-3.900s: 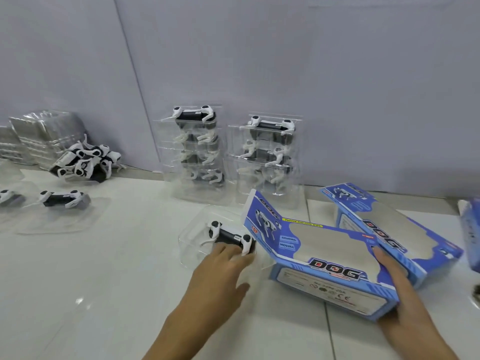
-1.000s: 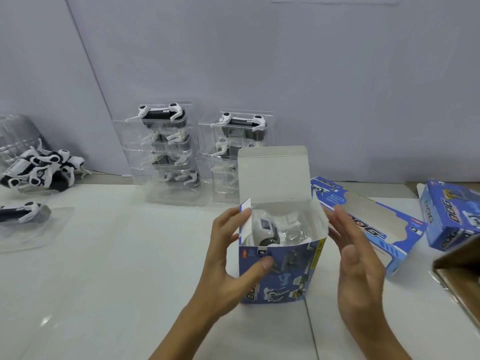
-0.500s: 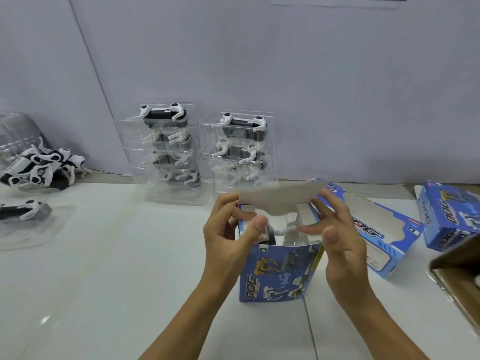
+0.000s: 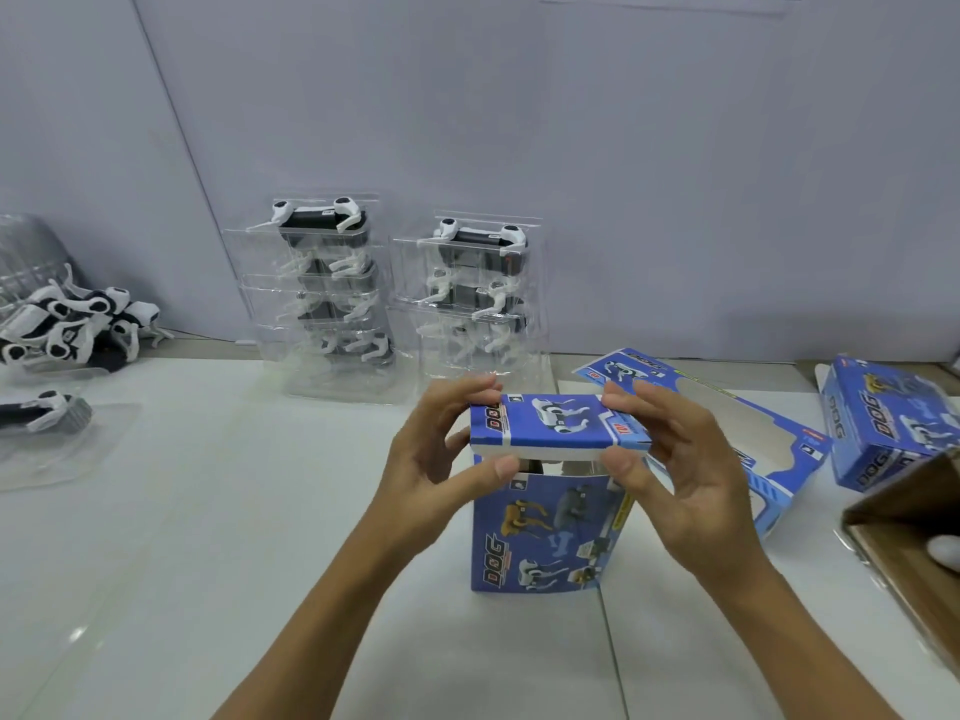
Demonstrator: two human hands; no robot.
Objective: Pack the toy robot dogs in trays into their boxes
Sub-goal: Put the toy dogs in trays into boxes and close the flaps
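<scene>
Left hand [image 4: 434, 459] and right hand [image 4: 680, 475]: both pinch the top flap [image 4: 558, 426] of one upright box [image 4: 545, 537] at table centre. Further boxes: two, right. Tray stacks [image 4: 322, 298]: two. Flap, half-raised earlier, now nearly closed.

A single head-worn wide-angle camera looks forward and down across a white table [image 4: 218, 537] toward a grey wall [image 4: 571, 148]. It sits close above the person's forearms, which enter from the bottom edge; the left hand [image 4: 431, 459] and right hand [image 4: 685, 475] meet at frame centre around an upright blue box [image 4: 545, 537]. Lens distortion bends the wall seam at left. No second view overlaps.
</scene>
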